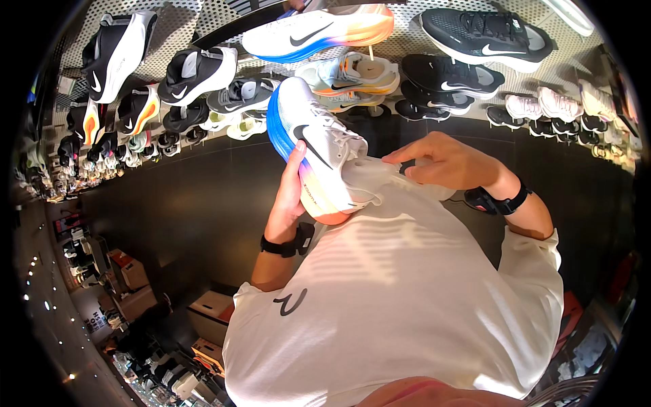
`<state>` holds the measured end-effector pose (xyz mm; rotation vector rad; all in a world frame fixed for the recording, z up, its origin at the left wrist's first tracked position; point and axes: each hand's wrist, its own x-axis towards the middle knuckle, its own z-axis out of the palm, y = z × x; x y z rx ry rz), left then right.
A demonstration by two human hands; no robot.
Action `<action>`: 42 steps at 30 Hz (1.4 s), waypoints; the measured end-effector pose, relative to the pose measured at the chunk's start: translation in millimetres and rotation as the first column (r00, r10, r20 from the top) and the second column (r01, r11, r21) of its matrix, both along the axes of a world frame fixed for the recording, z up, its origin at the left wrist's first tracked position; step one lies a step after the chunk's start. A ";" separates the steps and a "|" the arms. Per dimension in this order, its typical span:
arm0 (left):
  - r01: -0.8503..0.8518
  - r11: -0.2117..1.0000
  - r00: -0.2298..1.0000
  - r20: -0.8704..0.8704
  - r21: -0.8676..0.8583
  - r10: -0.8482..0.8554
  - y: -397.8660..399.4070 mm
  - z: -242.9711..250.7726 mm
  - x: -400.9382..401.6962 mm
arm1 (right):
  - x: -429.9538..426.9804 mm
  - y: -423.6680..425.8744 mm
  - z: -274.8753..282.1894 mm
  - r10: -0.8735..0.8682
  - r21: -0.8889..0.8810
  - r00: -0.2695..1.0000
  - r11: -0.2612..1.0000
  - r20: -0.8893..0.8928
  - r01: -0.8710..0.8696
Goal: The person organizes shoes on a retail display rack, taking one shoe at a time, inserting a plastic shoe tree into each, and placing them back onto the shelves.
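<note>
A white Nike running shoe (pixel 325 147), with a black swoosh and a thick sole running from blue to orange, is tilted toe-up in front of my chest. My left hand (pixel 291 191) grips it by the sole, the thumb lying against its side near the swoosh. On the other side, my right hand (pixel 442 163) is raised close to the shoe's collar with its index finger stretched out. That hand appears to hold nothing; whether the fingertip touches the shoe, I cannot tell. The far side of the shoe and most of my left fingers are hidden.
Ahead, a perforated display wall (pixel 175 25) carries several rows of shoes. A similar white, blue and orange shoe (pixel 325 33) sits above the held one, and a black running shoe (pixel 485 38) is at upper right. Cardboard boxes (pixel 211 310) stand behind me at left on the dark floor (pixel 203 219).
</note>
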<state>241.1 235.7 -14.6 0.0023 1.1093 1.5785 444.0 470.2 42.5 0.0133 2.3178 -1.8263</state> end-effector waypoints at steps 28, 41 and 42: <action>0.030 0.999 0.994 -0.110 0.039 -0.026 28.7 7.7 24.9 | -30.2 -42.6 -10.8 -0.675 0.087 0.722 0.719 -0.152 0.690; -0.013 0.992 0.992 -0.121 0.123 0.028 35.9 6.6 34.3 | -44.9 -43.0 -29.4 -0.851 -0.170 0.515 0.525 -0.104 0.834; -0.024 0.990 0.994 -0.103 0.142 0.039 36.6 5.6 34.8 | -45.0 -45.5 -29.1 -0.852 -0.170 0.514 0.524 -0.103 0.835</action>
